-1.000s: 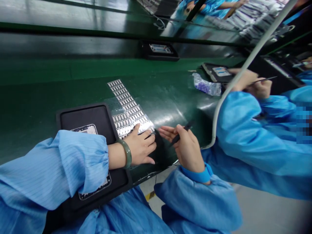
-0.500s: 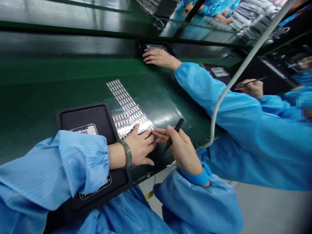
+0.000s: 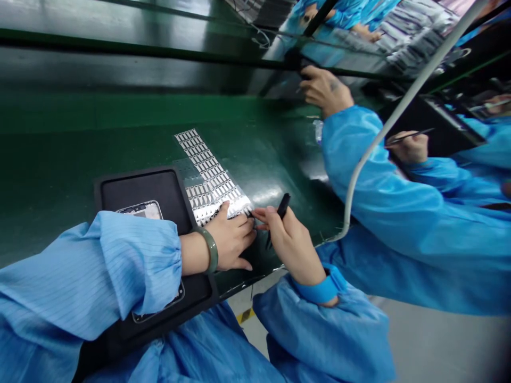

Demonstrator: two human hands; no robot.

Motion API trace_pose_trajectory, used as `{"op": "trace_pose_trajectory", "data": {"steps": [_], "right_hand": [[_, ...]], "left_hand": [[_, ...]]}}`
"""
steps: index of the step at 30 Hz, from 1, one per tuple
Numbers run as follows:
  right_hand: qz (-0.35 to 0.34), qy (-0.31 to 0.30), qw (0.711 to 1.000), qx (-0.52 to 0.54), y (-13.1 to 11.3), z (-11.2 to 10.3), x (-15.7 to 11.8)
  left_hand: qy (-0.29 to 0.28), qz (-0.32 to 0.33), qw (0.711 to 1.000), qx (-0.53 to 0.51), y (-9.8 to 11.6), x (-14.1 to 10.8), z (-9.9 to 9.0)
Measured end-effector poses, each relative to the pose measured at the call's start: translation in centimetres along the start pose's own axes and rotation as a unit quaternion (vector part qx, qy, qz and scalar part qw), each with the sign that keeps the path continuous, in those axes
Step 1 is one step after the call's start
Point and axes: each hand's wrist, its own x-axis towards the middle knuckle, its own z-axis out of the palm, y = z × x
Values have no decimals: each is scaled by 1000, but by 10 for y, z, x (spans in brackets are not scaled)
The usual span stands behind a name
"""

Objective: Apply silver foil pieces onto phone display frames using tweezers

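My left hand (image 3: 229,242), with a green bangle at the wrist, lies palm down on the near end of a sheet of small silvery stickers (image 3: 209,170), its fingers spread. Black tweezers (image 3: 283,206) are tucked in my right hand (image 3: 293,242), tips pointing down. The fingertips of that hand reach the sheet's near right corner, close to my left fingers; whether they pinch a sticker is hidden. Under my left forearm sits a black tray (image 3: 136,178) with a phone frame (image 3: 154,210) in it, largely covered by my sleeve.
A co-worker's hand (image 3: 327,90) holds a dark object at the back, their blue sleeve (image 3: 391,186) reaching across on the right. Another person's hand (image 3: 411,146) holds a thin tool. A white cable (image 3: 351,197) hangs in front. The green table's edge (image 3: 239,287) is close to me.
The co-worker's arm has moved right and back, lifting a dark tray-like object off the table. My right hand has turned slightly, tilting the tweezers more upright; my left hand stays put.
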Motion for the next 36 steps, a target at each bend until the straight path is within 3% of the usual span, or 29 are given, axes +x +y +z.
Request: {"op": "trace_pose_trajectory", "data": {"steps": [9,13,18,23,29,33,36], "right_hand": [[21,-8,998,-55,-12,3,0],[63,-19,994,89,-11,1,6],[158,-39,943,290,-12,-5,8],[115,22,952,282,-8,-4,4],[88,-12,972,215,-2,1,4],[118,-53,954,269,-11,-5,5],[88,-28,935,343,-16,-12,7]], "left_hand": [[-1,-3,1000,-6,-3,-2,2],[7,-6,1000,-7,-2,-3,4],[10,-11,1000,-4,-1,-3,4],[2,-13,1000,-3,0,-3,2],[8,-12,1000,5,0,-3,1],[22,-11,1000,11,1,-1,0],[32,-6,999,13,2,-1,1]]}}
